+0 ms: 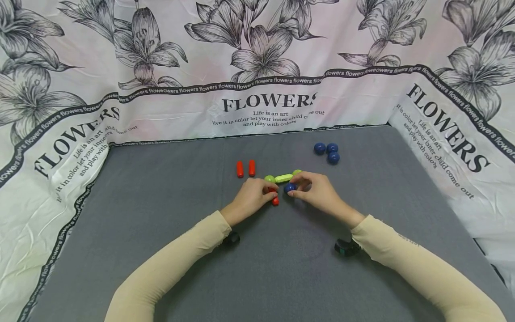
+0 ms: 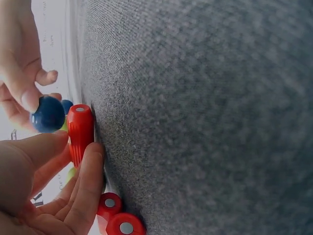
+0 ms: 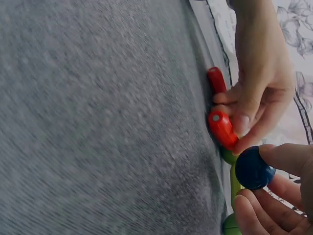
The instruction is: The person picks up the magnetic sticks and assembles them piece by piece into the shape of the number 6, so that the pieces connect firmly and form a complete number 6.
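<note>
My left hand [image 1: 251, 197] pinches a ribbed red rod [image 2: 80, 129] between thumb and fingers. The rod has a small silver disc in its end, which points toward me in the head view. Just right of it, my right hand [image 1: 318, 190] holds a glossy blue ball [image 3: 253, 168] between thumb and fingertips, apart from the rod. Beyond both hands lies a light green rod [image 1: 283, 178] with a green ball [image 1: 269, 179] at its left end and another green ball [image 1: 297, 172] at its right, partly covered by the right hand.
Two more red rods [image 1: 240, 169] lie side by side behind the left hand. Three blue balls [image 1: 333, 158] are grouped at the back right of the grey cloth table [image 1: 281, 268]. Flower-printed fabric [image 1: 261, 107] walls the back and sides.
</note>
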`<state>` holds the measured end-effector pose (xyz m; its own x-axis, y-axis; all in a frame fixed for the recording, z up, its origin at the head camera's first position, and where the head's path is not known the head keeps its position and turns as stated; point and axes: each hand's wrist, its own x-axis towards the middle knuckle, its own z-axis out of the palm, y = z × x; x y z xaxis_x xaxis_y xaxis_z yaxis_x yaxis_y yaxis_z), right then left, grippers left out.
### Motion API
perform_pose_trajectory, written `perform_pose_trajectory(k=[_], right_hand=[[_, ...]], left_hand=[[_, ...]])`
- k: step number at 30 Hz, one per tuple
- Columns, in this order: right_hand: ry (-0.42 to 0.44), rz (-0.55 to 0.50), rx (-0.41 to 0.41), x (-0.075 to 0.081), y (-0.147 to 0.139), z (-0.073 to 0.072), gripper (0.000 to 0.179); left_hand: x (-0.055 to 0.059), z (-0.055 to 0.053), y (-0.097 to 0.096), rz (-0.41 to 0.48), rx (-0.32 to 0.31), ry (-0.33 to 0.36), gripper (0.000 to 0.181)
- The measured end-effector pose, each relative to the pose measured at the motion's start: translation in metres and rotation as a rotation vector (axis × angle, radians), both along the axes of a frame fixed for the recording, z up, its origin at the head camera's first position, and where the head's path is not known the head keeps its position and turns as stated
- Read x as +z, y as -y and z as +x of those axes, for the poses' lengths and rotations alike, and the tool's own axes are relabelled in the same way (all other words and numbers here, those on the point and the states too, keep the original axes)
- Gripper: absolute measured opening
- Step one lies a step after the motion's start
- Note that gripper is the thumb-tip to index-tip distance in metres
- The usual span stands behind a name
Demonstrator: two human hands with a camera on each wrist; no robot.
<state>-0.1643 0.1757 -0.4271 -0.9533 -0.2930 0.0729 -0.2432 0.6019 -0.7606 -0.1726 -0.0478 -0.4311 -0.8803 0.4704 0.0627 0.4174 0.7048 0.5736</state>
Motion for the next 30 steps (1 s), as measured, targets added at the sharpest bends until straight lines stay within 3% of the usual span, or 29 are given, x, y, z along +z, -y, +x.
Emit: perform_pose_trajectory(k=[7,13,19,30], right_hand=[[0.062,0.005,0.068,-0.008,0.004,0.008,0.029],[0.061,-0.002,0.103,-0.012,0.011,0.016,0.03],[0.062,-0.037,0.103,-0.015,0.019,0.021,0.031],[0.023,-0.059,0.068,-0.019,0.029,0.024,0.031]], left_hand=[[0.003,-0.001,-0.001,-0.03,0.002,-0.016,0.021],[0.005,-0.003,-0.002,-0.035,-0.012,-0.025,0.021],[0.005,-0.005,-0.003,-0.036,-0.009,-0.05,0.021],[0.006,-0.012,-0.003,-0.047,0.002,-0.017,0.02]])
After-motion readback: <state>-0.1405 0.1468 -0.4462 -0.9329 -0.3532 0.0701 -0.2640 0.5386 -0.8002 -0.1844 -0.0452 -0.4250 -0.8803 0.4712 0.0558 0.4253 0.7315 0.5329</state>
